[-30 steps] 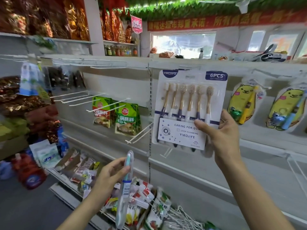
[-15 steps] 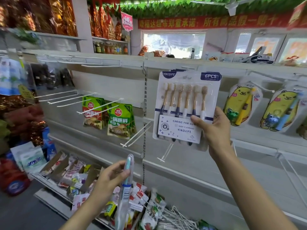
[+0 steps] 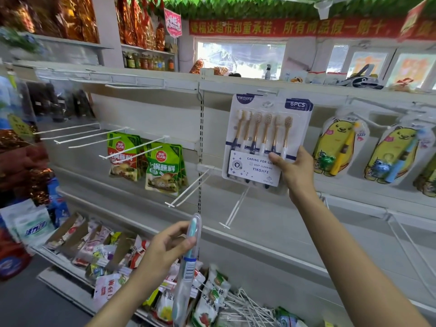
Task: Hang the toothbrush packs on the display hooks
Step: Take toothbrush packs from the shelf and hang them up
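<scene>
two bare forearms in view, no sleeves, no watch or bands at the wrists. left hand (image 3: 168, 241) and right hand (image 3: 296, 169) ungloved, no rings visible. short trimmed nails on the fingers that show. rest of the body out of frame.

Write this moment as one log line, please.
right hand: holds six-pack at top hook | left hand: holds single pack

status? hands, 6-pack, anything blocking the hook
Right hand grips six-piece toothbrush pack by its lower right, raised to the top rail. Left hand holds single toothbrush pack low. Nothing visibly blocking; whether it's hooked is unclear.
</scene>
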Action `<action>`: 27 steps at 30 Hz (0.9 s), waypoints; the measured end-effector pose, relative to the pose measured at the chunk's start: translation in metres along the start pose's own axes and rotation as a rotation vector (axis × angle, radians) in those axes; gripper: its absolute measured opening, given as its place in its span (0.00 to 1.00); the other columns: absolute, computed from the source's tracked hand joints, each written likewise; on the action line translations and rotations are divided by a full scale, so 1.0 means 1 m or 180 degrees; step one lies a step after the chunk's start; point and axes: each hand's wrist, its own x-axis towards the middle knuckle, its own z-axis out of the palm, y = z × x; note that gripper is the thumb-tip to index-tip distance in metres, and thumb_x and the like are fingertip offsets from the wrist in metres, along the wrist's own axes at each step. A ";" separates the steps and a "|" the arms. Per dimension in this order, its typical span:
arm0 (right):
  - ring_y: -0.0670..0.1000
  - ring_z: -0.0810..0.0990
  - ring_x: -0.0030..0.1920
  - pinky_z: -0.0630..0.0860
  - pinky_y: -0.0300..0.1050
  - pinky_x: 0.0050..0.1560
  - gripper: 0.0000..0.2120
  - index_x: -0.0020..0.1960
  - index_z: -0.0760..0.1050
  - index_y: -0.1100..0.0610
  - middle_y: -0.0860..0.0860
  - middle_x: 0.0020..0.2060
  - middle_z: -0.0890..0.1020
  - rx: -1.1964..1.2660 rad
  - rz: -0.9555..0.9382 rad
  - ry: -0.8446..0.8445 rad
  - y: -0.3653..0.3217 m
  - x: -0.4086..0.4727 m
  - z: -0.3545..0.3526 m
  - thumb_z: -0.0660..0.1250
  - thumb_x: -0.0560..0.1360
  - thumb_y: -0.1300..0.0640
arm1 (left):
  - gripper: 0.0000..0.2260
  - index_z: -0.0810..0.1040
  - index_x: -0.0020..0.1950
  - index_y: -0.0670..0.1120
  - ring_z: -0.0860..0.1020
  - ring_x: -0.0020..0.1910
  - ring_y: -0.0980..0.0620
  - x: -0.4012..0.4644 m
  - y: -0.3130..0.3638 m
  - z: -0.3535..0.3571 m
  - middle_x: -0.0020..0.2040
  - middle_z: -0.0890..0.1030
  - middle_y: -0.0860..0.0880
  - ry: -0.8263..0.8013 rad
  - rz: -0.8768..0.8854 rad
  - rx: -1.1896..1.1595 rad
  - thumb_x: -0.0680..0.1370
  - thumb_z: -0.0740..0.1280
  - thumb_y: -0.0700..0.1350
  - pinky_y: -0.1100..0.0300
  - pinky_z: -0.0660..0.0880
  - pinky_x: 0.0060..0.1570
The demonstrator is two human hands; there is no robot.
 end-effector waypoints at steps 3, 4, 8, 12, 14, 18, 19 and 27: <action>0.51 0.85 0.50 0.84 0.48 0.48 0.18 0.57 0.79 0.59 0.51 0.50 0.86 -0.0160 0.0046 -0.0090 0.004 0.002 -0.004 0.78 0.71 0.57 | 0.18 0.80 0.60 0.46 0.82 0.53 0.52 0.004 0.006 0.008 0.53 0.84 0.47 -0.0053 0.0072 -0.0014 0.73 0.72 0.51 0.58 0.80 0.52; 0.50 0.85 0.50 0.84 0.51 0.51 0.18 0.56 0.80 0.57 0.50 0.49 0.86 -0.0225 0.0082 -0.0115 0.005 0.002 -0.007 0.79 0.70 0.54 | 0.20 0.80 0.60 0.47 0.82 0.52 0.52 0.005 0.010 0.013 0.53 0.84 0.48 -0.0068 0.0098 -0.0024 0.72 0.72 0.54 0.58 0.80 0.50; 0.52 0.82 0.56 0.79 0.58 0.58 0.26 0.63 0.75 0.55 0.50 0.56 0.83 -0.0918 0.0071 -0.0006 0.011 -0.007 -0.025 0.78 0.69 0.51 | 0.21 0.79 0.60 0.46 0.83 0.49 0.51 0.012 0.026 0.038 0.51 0.84 0.49 -0.0208 0.0196 -0.0218 0.71 0.73 0.55 0.55 0.81 0.47; 0.53 0.76 0.62 0.76 0.56 0.63 0.36 0.76 0.61 0.57 0.52 0.64 0.74 -0.1600 0.0188 -0.0101 0.019 -0.037 -0.059 0.74 0.74 0.58 | 0.16 0.78 0.60 0.44 0.83 0.48 0.51 0.020 0.042 0.073 0.53 0.84 0.47 -0.0306 0.0311 -0.0395 0.73 0.70 0.45 0.58 0.81 0.44; 0.53 0.75 0.63 0.75 0.55 0.64 0.34 0.76 0.62 0.57 0.54 0.67 0.71 -0.1726 0.0239 -0.0068 0.026 -0.054 -0.082 0.73 0.74 0.62 | 0.15 0.78 0.58 0.44 0.83 0.46 0.52 0.022 0.049 0.094 0.52 0.84 0.45 -0.0410 0.0363 -0.0502 0.71 0.69 0.45 0.61 0.80 0.41; 0.48 0.82 0.49 0.79 0.47 0.52 0.15 0.58 0.76 0.51 0.49 0.52 0.82 -0.1789 0.0233 -0.0335 0.025 -0.096 -0.135 0.70 0.75 0.66 | 0.16 0.78 0.58 0.45 0.84 0.46 0.53 0.031 0.057 0.141 0.53 0.83 0.45 -0.0650 0.0363 -0.0750 0.70 0.69 0.44 0.61 0.81 0.42; 0.47 0.83 0.44 0.79 0.46 0.49 0.13 0.54 0.78 0.51 0.47 0.48 0.84 -0.1840 0.0230 -0.0502 0.025 -0.106 -0.149 0.70 0.74 0.67 | 0.18 0.77 0.59 0.43 0.84 0.46 0.53 0.034 0.059 0.155 0.55 0.82 0.43 -0.0660 0.0295 -0.0891 0.70 0.69 0.44 0.60 0.82 0.41; 0.50 0.85 0.48 0.80 0.45 0.51 0.15 0.60 0.79 0.53 0.51 0.50 0.85 -0.0938 0.0303 -0.0723 0.002 -0.165 -0.253 0.73 0.75 0.62 | 0.09 0.76 0.54 0.42 0.85 0.47 0.45 0.043 0.072 0.280 0.50 0.84 0.41 -0.0910 -0.0324 -0.2126 0.76 0.67 0.43 0.55 0.82 0.46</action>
